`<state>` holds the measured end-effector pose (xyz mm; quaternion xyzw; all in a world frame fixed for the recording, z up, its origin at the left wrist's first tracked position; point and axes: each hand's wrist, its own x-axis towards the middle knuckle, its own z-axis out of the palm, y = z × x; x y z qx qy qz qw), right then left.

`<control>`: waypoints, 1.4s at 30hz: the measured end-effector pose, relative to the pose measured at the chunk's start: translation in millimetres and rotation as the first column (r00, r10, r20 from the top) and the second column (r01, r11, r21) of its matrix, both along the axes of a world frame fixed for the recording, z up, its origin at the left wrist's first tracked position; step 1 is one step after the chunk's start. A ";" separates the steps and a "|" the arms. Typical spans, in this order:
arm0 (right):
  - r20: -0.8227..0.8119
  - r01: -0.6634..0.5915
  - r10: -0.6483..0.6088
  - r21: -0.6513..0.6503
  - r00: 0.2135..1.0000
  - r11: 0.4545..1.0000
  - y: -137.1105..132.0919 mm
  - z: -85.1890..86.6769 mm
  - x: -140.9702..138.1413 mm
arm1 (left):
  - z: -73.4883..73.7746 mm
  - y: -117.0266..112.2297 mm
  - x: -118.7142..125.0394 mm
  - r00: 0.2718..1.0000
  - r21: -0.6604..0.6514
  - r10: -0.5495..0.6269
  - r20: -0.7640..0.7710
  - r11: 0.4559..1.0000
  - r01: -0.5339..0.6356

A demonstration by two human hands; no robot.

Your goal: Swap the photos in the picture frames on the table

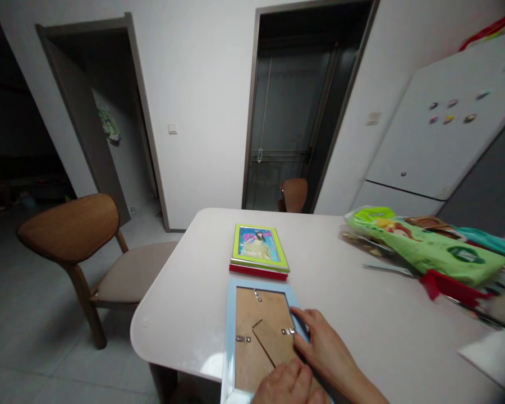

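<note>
A light blue picture frame [231, 314] lies face down at the table's near edge, its brown backing board and metal clips facing up. My right hand [326, 350] rests on the frame's right side, fingers stretched toward a clip on the backing. My left hand [288, 384] sits curled on the lower part of the backing board, fingers bent in. Just beyond, a green frame [258, 247] with a picture in it lies face up on top of a red frame [256, 272].
The white table [185, 303] has a rounded near-left corner. Green and teal snack bags [429, 244] and red-handled scissors [441, 283] lie at the right. A wooden chair [88, 247] stands left, a white fridge [437, 129] right, two dark doorways behind.
</note>
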<state>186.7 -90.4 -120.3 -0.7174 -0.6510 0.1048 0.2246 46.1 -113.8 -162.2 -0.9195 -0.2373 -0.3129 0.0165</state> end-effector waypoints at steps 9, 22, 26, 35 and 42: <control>0.114 0.012 -0.007 -0.049 0.994 0.999 0.3 4.9 -7.1 | 51.8 45.6 -86.8 0.947 -0.511 0.308 -0.092 0.801 -0.311; 0.097 -0.380 0.373 0.061 0.923 0.923 9.6 29.2 -83.4 | 35.9 48.1 -84.2 0.951 -0.540 0.309 0.005 0.801 -0.257; 0.094 -0.328 0.319 0.091 0.943 0.940 15.3 23.3 -97.3 | 35.1 48.0 -84.3 0.954 -0.529 0.301 -0.009 0.808 -0.259; -0.162 -0.612 0.597 -0.059 0.786 0.789 -16.3 33.8 -37.9 | 34.2 44.7 -85.2 0.944 -0.551 0.329 0.016 0.791 -0.266; -0.116 -0.580 0.572 -0.052 0.812 0.813 -22.0 27.1 -40.6 | 31.0 45.5 -82.6 0.936 -0.556 0.353 0.009 0.780 -0.289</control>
